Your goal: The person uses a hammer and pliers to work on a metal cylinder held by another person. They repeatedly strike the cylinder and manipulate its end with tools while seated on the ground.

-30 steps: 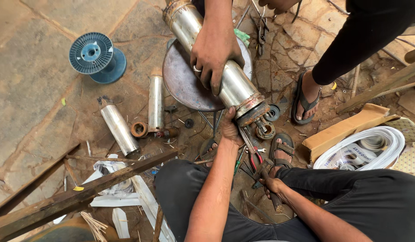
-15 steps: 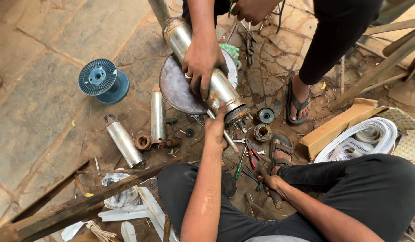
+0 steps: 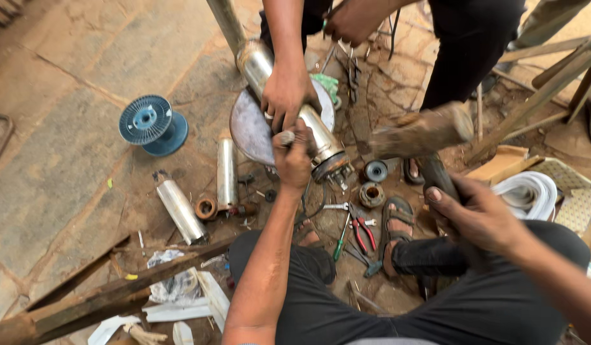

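The left hand [image 3: 294,160] is closed around a small metal rod or punch, its tip set against the side of a long steel cylinder [image 3: 311,124] that lies tilted over a round metal plate [image 3: 247,131] on the stone floor. The cylinder's long axis runs from upper left down to lower right, its open lower end [image 3: 330,167] just beyond the left hand. The right hand [image 3: 477,214] is wrapped tightly round the handle of a hammer [image 3: 423,131], whose blurred head hangs raised to the right of the cylinder — well apart from it, with open air between. A co-worker's hand [image 3: 286,96] grips the cylinder from above, touching the left hand's knuckles, so there is little spare room on that side. Pliers [image 3: 362,231], small rings and short steel tubes [image 3: 226,172] lie scattered on the floor below — near the knees.
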